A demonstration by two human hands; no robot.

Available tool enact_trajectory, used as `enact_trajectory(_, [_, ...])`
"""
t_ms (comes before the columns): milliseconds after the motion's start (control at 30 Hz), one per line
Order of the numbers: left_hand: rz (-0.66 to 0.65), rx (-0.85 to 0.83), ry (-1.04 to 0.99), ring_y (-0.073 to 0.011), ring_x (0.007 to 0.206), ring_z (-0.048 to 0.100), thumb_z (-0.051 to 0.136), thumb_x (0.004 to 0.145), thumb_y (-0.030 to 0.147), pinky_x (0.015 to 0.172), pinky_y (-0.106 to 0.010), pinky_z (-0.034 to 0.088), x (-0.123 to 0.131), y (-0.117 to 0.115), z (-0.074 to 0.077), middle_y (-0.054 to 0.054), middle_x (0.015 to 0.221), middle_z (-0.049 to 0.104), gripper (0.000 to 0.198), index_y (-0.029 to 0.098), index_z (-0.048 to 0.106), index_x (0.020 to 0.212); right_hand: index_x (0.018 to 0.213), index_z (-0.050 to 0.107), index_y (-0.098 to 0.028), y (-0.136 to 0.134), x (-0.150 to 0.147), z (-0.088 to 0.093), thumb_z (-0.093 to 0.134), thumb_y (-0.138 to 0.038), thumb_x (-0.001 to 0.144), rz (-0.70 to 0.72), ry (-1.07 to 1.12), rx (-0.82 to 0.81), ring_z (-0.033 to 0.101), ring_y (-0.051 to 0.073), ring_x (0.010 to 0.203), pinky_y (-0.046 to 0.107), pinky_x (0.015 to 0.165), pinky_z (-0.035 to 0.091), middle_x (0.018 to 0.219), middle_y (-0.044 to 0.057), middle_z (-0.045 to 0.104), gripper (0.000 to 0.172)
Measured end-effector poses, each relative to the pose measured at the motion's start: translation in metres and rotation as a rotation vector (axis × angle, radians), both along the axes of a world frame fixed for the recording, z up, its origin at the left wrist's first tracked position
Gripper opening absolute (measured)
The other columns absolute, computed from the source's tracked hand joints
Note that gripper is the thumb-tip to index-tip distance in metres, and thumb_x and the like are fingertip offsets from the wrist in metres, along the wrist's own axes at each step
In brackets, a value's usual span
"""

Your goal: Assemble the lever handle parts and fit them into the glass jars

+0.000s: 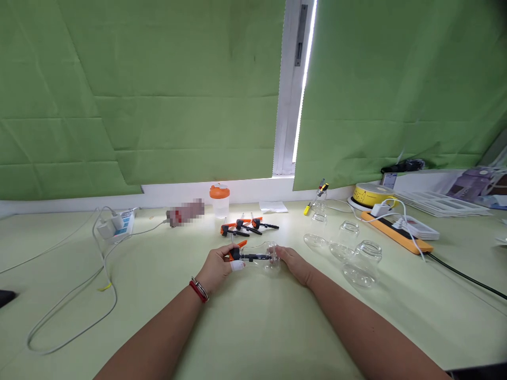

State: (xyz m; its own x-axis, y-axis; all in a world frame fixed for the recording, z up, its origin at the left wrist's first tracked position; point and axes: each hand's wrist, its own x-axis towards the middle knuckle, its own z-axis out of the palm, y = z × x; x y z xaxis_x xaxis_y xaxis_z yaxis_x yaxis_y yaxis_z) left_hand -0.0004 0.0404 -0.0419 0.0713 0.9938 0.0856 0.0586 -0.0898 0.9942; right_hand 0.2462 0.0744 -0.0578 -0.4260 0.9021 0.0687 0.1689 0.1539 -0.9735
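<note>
My left hand (218,268), a white wrap on one finger, is closed on an orange-and-black spray head (235,253) at the left end of a clear plastic bottle (259,249). The bottle lies sideways, and the head's black stem shows inside it. Around the bottle's right end, its base, the fingers of my right hand (293,264) are closed. Just beyond the hands, several similar spray heads (245,226) rest on the table. To the right stand more clear bottles (368,258). Whether the spray head is screwed tight cannot be seen.
Behind the spray heads stands a cup with an orange lid (219,200). An orange power strip (396,232) with plugged-in chargers lies at right, near a yellow round case (372,193). White cables (105,264) loop across the left of the table (158,295). Green curtains (178,95) hang behind.
</note>
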Motion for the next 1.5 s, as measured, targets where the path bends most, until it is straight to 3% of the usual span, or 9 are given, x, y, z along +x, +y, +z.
enact_trajectory(100, [0.028, 0.009, -0.009, -0.0158, 0.077, 0.060, 0.080, 0.052, 0.024, 0.070, -0.024, 0.047, -0.0040, 0.0037, -0.0021, -0.001, 0.088, 0.067, 0.053, 0.017, 0.067, 0.103, 0.126, 0.051, -0.023, -0.0008, 0.0029, 0.0000, 0.048, -0.064, 0.079, 0.102, 0.044, 0.017, 0.041, 0.029, 0.122, 0.045, 0.105, 0.024, 0.124, 0.009, 0.055, 0.062])
enact_trajectory(233, [0.036, 0.019, -0.021, -0.0156, 0.078, 0.060, 0.080, 0.052, 0.025, 0.072, -0.024, 0.047, -0.0071, 0.0059, -0.0040, -0.001, 0.091, 0.066, 0.053, 0.017, 0.066, 0.103, 0.142, 0.018, -0.032, -0.0017, 0.0045, -0.0023, 0.066, -0.050, 0.073, 0.199, 0.103, 0.017, 0.027, 0.025, 0.133, 0.044, 0.107, 0.020, 0.141, 0.007, 0.037, 0.086])
enact_trajectory(467, [-0.004, -0.024, -0.028, -0.0172, 0.072, 0.062, 0.081, 0.049, 0.020, 0.069, -0.027, 0.049, -0.0015, 0.0016, -0.0057, -0.003, 0.085, 0.069, 0.058, 0.016, 0.066, 0.104, 0.125, 0.047, -0.023, -0.0005, 0.0000, -0.0035, 0.064, -0.050, 0.074, 0.107, 0.077, 0.058, 0.044, 0.028, 0.118, 0.044, 0.101, 0.031, 0.123, 0.008, 0.053, 0.060])
enact_trajectory(700, [0.035, -0.021, -0.046, -0.0169, 0.076, 0.062, 0.080, 0.051, 0.022, 0.070, -0.026, 0.049, -0.0020, 0.0023, -0.0029, -0.003, 0.089, 0.069, 0.054, 0.017, 0.066, 0.103, 0.136, 0.028, -0.031, 0.0006, 0.0024, -0.0064, 0.071, -0.043, 0.071, 0.199, 0.124, 0.047, 0.036, 0.025, 0.126, 0.044, 0.103, 0.028, 0.139, 0.009, 0.039, 0.079])
enact_trajectory(967, [0.031, -0.018, -0.044, -0.0164, 0.076, 0.062, 0.080, 0.050, 0.020, 0.070, -0.025, 0.048, -0.0015, 0.0004, -0.0023, -0.001, 0.086, 0.069, 0.053, 0.017, 0.067, 0.101, 0.128, 0.042, -0.025, 0.0007, 0.0036, -0.0006, 0.072, -0.045, 0.067, 0.166, 0.095, 0.026, 0.042, 0.028, 0.120, 0.044, 0.097, 0.034, 0.126, 0.011, 0.051, 0.071])
enact_trajectory(1133, [0.005, -0.006, -0.043, -0.0178, 0.076, 0.062, 0.080, 0.048, 0.019, 0.069, -0.026, 0.049, 0.0014, -0.0018, -0.0005, -0.002, 0.086, 0.068, 0.056, 0.016, 0.066, 0.102, 0.104, 0.060, -0.017, -0.0005, -0.0021, -0.0018, 0.059, -0.054, 0.075, 0.081, 0.145, -0.026, 0.058, 0.025, 0.095, 0.042, 0.089, 0.040, 0.096, 0.009, 0.065, 0.047])
enact_trajectory(1267, [-0.005, -0.007, -0.035, -0.0181, 0.074, 0.063, 0.081, 0.048, 0.020, 0.068, -0.027, 0.049, 0.0026, -0.0019, -0.0002, -0.002, 0.085, 0.068, 0.057, 0.017, 0.065, 0.103, 0.093, 0.063, -0.014, 0.0014, -0.0045, -0.0080, 0.047, -0.066, 0.077, 0.014, 0.172, -0.113, 0.061, 0.025, 0.083, 0.042, 0.084, 0.043, 0.083, 0.010, 0.069, 0.057])
enact_trajectory(1400, [0.018, -0.009, -0.030, -0.0183, 0.075, 0.063, 0.081, 0.048, 0.022, 0.068, -0.027, 0.049, 0.0002, 0.0004, -0.0031, -0.003, 0.088, 0.068, 0.058, 0.017, 0.065, 0.103, 0.111, 0.060, -0.014, 0.0011, -0.0018, -0.0085, 0.047, -0.067, 0.077, 0.013, 0.161, -0.110, 0.058, 0.028, 0.098, 0.046, 0.094, 0.037, 0.099, 0.013, 0.068, 0.064])
enact_trajectory(1500, [0.051, -0.005, -0.029, -0.0176, 0.077, 0.062, 0.080, 0.049, 0.023, 0.069, -0.025, 0.048, -0.0021, 0.0018, -0.0045, -0.003, 0.091, 0.068, 0.057, 0.016, 0.065, 0.103, 0.136, 0.037, -0.027, -0.0023, 0.0012, -0.0044, 0.060, -0.054, 0.076, 0.110, 0.198, -0.049, 0.042, 0.026, 0.123, 0.044, 0.104, 0.026, 0.131, 0.009, 0.051, 0.069])
